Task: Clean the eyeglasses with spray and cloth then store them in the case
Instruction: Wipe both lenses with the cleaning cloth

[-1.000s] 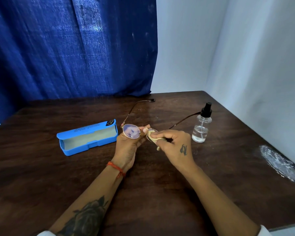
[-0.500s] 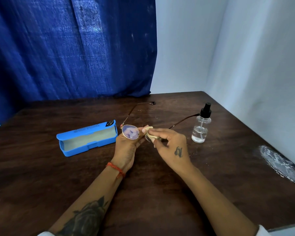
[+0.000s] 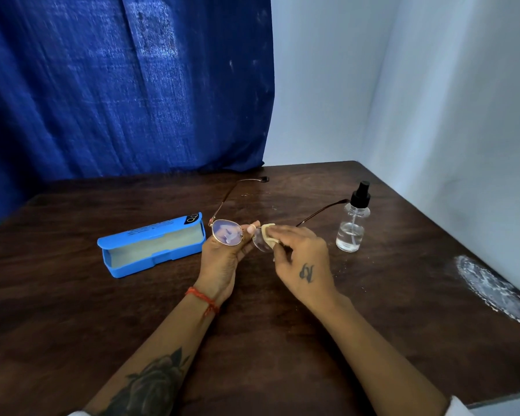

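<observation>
Fingers of your left hand [image 3: 222, 259] pinch the thin gold wire-framed eyeglasses [image 3: 227, 232] above the dark wooden table [image 3: 282, 340]. Your right hand [image 3: 303, 259] presses a small cream cloth [image 3: 267, 234] on one lens, between the open blue plastic case [image 3: 152, 244] and the clear spray bottle [image 3: 351, 226].

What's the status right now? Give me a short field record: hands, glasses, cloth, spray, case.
left hand: holds eyeglasses at the bridge, temples unfolded
right hand: pinches cloth on one lens
spray bottle: upright on table, right of hands, capped
case: open, lying left of hands, nothing inside
stage: wiping; storing not yet done
</observation>
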`<control>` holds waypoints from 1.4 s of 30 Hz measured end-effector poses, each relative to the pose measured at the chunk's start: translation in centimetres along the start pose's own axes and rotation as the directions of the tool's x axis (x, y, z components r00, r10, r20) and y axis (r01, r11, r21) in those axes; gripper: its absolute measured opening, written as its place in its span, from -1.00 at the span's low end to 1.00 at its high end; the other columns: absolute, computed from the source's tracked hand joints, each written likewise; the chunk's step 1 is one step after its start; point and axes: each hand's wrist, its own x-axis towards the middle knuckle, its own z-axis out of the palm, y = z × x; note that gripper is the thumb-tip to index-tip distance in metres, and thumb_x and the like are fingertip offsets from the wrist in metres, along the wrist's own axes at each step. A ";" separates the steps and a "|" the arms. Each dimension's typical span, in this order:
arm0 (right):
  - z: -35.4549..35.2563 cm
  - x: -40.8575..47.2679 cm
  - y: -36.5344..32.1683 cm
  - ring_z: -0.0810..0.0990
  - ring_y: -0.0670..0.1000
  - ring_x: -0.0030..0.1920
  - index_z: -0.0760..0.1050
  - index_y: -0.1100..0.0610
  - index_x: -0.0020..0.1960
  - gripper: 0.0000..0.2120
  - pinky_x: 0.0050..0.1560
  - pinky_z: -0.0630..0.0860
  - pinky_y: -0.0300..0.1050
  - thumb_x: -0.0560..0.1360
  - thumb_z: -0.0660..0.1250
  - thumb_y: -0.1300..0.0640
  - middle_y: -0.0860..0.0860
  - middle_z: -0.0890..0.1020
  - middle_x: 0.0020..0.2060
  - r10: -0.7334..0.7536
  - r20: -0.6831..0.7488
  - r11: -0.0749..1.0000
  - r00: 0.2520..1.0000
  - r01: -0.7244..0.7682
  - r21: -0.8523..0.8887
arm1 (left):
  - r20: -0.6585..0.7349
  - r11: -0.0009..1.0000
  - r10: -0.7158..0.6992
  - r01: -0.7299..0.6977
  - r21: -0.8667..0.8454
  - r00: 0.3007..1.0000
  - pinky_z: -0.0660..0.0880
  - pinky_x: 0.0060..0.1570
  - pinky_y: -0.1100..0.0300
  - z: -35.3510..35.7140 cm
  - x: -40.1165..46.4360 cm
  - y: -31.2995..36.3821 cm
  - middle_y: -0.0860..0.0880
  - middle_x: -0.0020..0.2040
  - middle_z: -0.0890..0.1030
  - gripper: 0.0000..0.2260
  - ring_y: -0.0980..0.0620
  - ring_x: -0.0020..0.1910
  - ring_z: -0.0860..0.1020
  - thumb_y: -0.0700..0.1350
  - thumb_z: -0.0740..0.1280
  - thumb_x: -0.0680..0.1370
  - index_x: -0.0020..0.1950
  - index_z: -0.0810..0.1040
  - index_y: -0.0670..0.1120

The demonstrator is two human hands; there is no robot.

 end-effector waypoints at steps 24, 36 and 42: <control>-0.3 -0.4 -0.5 0.64 -0.03 -0.08 0.67 0.21 -0.19 -0.75 -0.01 0.56 -0.20 0.22 0.42 0.47 0.05 0.70 -0.14 -0.154 0.061 0.955 0.986 0.133 0.263 | -0.038 1.000 -0.016 0.015 -0.028 0.999 0.59 -0.19 0.22 0.0 0.0 0.1 -0.02 -0.15 0.71 -0.92 0.07 -0.13 0.65 -0.23 0.34 0.45 -0.14 0.63 -0.10; -1.4 0.2 1.0 0.60 -0.05 -0.16 0.55 0.12 -0.17 -0.81 -0.23 0.53 -0.22 0.28 0.39 0.35 -0.03 0.65 -0.10 -0.190 0.106 0.981 0.976 0.194 -0.026 | -0.075 0.996 -0.072 0.068 -0.056 0.995 0.59 -0.20 0.26 0.5 -0.5 1.1 -0.05 -0.19 0.70 -0.96 0.08 -0.13 0.66 -0.18 0.36 0.43 -0.15 0.59 -0.11; -1.3 0.4 1.1 0.41 -0.21 -0.23 0.54 0.07 0.08 -0.76 -0.22 0.34 -0.39 0.42 0.37 0.20 -0.10 0.61 -0.19 -0.173 0.074 0.982 0.982 0.178 -0.068 | -0.090 0.994 -0.107 0.105 -0.030 0.990 0.58 -0.26 0.27 0.7 -0.5 1.6 -0.06 -0.20 0.71 -0.84 0.08 -0.18 0.67 -0.04 0.43 0.33 -0.22 0.56 -0.10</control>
